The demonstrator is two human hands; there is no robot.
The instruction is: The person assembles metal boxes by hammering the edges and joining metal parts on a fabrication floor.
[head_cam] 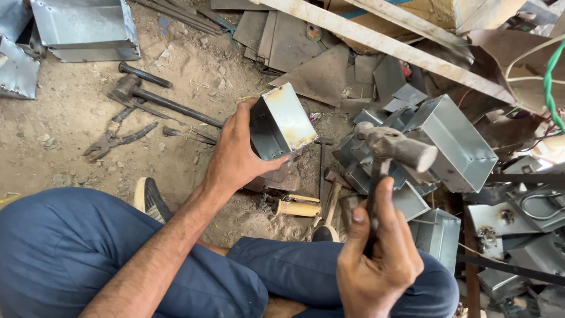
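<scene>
My left hand grips a small open sheet-metal box by its side wall and holds it tilted above the sandy ground. My right hand is closed around the dark handle of a hammer, whose worn steel head is raised to the right of the box, a short gap away from it. I sit cross-legged in blue trousers, and a shoe sole shows below the left wrist.
A pile of similar metal boxes lies at right. A second hammer, pliers and a rod rest on the dirt at left. Flat metal sheets, a wooden plank and a yellow-handled tool lie nearby.
</scene>
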